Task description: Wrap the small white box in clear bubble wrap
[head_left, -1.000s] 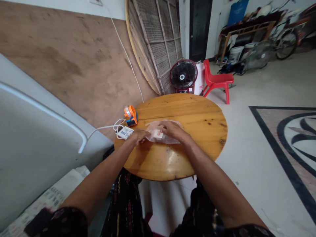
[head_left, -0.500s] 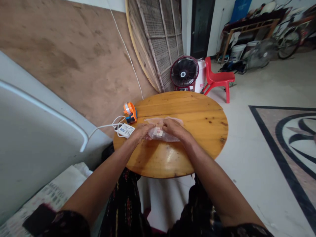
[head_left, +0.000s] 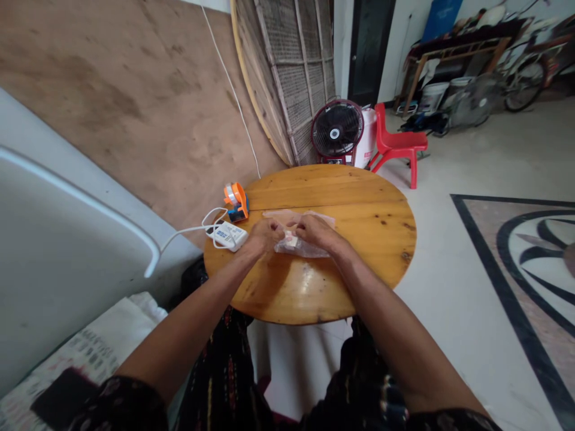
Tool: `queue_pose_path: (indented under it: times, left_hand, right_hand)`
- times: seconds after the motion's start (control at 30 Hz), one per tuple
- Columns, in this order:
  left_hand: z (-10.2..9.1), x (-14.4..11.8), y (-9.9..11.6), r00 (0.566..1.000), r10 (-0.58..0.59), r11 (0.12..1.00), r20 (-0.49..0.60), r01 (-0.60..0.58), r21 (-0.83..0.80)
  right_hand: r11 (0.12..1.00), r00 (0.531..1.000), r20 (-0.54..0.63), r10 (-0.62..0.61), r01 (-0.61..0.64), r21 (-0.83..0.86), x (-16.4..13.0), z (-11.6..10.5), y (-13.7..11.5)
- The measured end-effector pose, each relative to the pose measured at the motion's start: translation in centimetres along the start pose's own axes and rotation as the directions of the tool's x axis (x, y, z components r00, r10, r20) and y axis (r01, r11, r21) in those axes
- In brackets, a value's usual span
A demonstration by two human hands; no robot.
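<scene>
- Both hands meet near the middle of the round wooden desk (head_left: pixel 359 263), a little toward its left edge.
- The left hand (head_left: pixel 264 235) is curled, fingertips pinching the clear plastic bag (head_left: pixel 305 246) at its left end.
- The right hand (head_left: pixel 314 230) lies on top of the bag, fingers bent and gripping it; a small pale item shows inside, between the hands.
- At the left edge lie a white power strip (head_left: pixel 227 234) and its cord.
- Just beyond it stands an orange gadget (head_left: pixel 236 202).
</scene>
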State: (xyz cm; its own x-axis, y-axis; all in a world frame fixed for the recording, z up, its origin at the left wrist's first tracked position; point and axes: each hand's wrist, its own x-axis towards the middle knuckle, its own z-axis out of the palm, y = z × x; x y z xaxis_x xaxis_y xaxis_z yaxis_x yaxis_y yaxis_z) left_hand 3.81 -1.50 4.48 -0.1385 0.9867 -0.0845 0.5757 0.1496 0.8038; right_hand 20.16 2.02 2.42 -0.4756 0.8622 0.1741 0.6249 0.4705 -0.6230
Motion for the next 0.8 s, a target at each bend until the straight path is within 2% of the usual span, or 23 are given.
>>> queue_pose_path:
  times: [0.17,0.33,0.5,0.6,0.8]
  left_hand:
    - [-0.4,-0.6,0.5,0.999,-0.019,0.998,0.041,0.021,-0.060]
    - [-0.3,-1.1,-0.1,0.999,-0.018,0.983,0.029,0.023,-0.185]
    - [0.6,-0.9,-0.7,0.987,0.149,0.989,-0.060,-0.149,0.003]
    - [0.5,-0.8,-0.8,0.990,0.128,0.992,-0.054,-0.129,-0.016]
    - [-0.4,-0.8,-0.6,0.996,0.090,0.988,-0.003,-0.090,-0.127]
  right_hand:
    - [1.000,0.999,0.052,0.013,-0.013,0.006,-0.1,-0.4,-0.4]
    - [0.999,0.996,0.072,0.048,-0.049,0.010,-0.2,-0.4,-0.7]
    - [0.998,0.996,0.067,0.058,-0.057,-0.011,-0.3,-0.4,-0.8]
    - [0.999,0.997,0.063,0.048,-0.047,-0.015,-0.3,-0.3,-0.5]
    - [0.997,0.996,0.077,-0.050,0.045,0.060,0.1,0.3,0.3]
